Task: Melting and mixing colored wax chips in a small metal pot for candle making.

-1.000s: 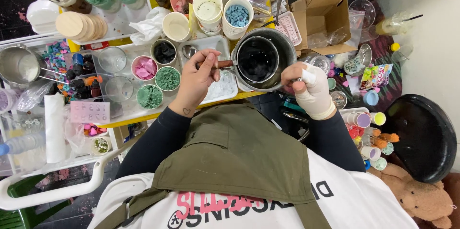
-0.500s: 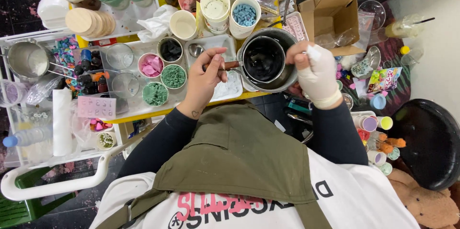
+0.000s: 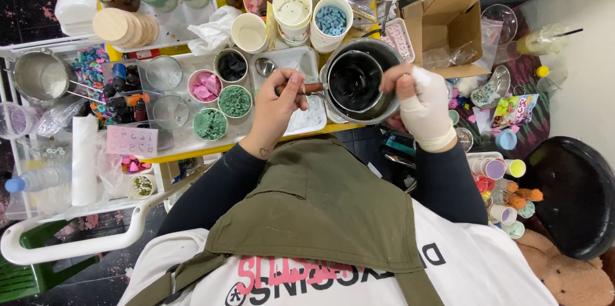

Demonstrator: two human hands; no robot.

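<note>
Metal pot sits at the near edge of the yellow table, right of the white tray, with dark liquid inside. Judging by that, it's rigid but sloshy and bottom-heavy, possibly hot, so take it by the brown handle sticking out at 9 o'clock, not the rim. Your left hand is already closed around that handle, thumb on top. Your right hand, in a pale glove, is curled over the rim at 3 o'clock, fingers pinched together; can't tell whether it's holding a tool. Green-filled cups sit just left of your left hand, so keep the pot level.
</note>
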